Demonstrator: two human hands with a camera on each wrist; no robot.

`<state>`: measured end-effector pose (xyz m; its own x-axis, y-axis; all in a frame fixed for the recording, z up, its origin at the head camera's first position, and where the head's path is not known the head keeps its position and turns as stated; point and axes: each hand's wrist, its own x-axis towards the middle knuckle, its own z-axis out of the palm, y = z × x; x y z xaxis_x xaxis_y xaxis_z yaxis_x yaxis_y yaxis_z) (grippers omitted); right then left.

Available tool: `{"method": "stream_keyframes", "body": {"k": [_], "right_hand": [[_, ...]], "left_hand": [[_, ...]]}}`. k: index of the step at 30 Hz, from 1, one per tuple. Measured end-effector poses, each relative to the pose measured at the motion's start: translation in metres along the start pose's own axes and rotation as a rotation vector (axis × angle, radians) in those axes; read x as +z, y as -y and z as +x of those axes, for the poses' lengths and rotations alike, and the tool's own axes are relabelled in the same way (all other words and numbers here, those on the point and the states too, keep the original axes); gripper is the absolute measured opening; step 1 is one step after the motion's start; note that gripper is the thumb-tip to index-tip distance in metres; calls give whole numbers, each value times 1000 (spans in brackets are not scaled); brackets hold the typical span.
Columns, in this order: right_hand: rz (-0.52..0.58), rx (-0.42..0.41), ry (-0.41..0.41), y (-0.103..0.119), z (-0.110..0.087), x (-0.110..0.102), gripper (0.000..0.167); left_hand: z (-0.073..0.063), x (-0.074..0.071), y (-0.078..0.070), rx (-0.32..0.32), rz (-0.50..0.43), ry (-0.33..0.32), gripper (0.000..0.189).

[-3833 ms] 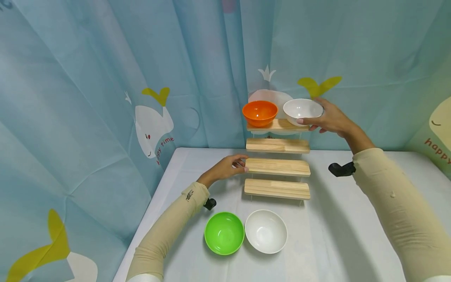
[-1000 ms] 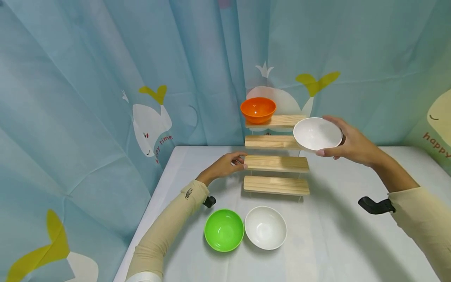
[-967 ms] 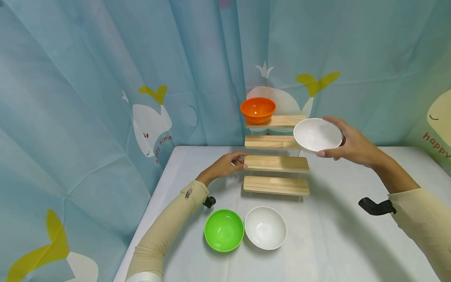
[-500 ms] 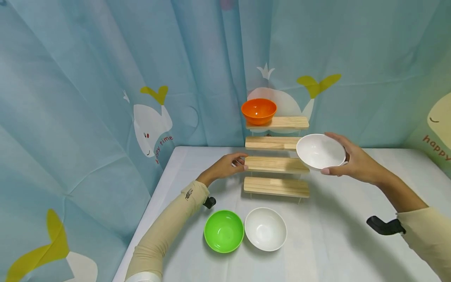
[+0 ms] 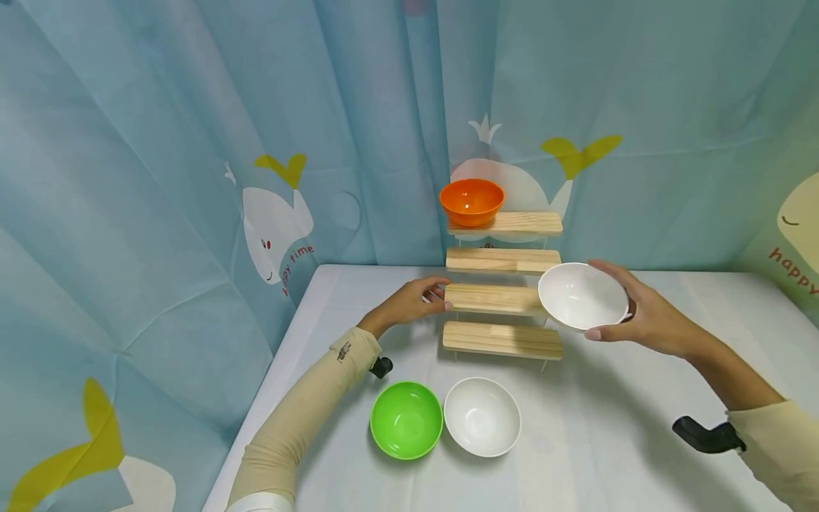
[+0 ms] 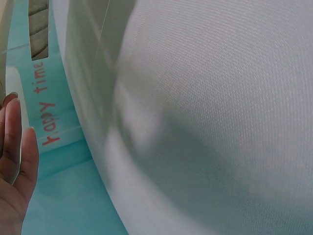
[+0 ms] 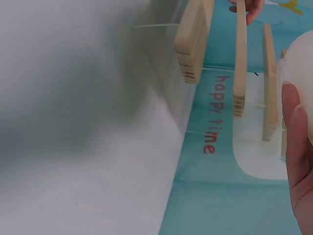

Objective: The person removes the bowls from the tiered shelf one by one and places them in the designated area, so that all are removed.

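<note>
My right hand point(image 5: 655, 320) grips a white bowl point(image 5: 584, 295) by its right side, thumb below the near rim and fingers behind. The bowl is held in the air, tilted toward the head camera, overlapping the right end of the third board of a four-tier wooden rack point(image 5: 493, 299). In the right wrist view, part of the bowl point(image 7: 304, 63) shows beside the thumb and fingers. My left hand point(image 5: 409, 301) pinches the left end of that third board. An orange bowl point(image 5: 472, 203) sits on the left of the top board.
On the white table point(image 5: 601, 455), in front of the rack, a green bowl point(image 5: 407, 421) and a second white bowl point(image 5: 483, 417) stand side by side, upright. A blue curtain point(image 5: 384, 142) with whale prints hangs behind the table and along its left side.
My right hand has taken the white bowl off the right of the top board, bringing it rightward and then down to third-board height. The left hand keeps its place at the rack.
</note>
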<state>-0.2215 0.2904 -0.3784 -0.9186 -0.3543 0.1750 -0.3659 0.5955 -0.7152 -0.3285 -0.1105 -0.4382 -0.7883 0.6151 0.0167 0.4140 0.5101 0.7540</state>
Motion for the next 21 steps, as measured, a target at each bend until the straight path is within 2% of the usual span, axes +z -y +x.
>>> {"method": "stream_keyframes", "body": {"k": [21], "right_hand": [[42,-37,-3,-7,-25,17,113]], "left_hand": [[0,0,-2,-6,-3,2,55]]}}
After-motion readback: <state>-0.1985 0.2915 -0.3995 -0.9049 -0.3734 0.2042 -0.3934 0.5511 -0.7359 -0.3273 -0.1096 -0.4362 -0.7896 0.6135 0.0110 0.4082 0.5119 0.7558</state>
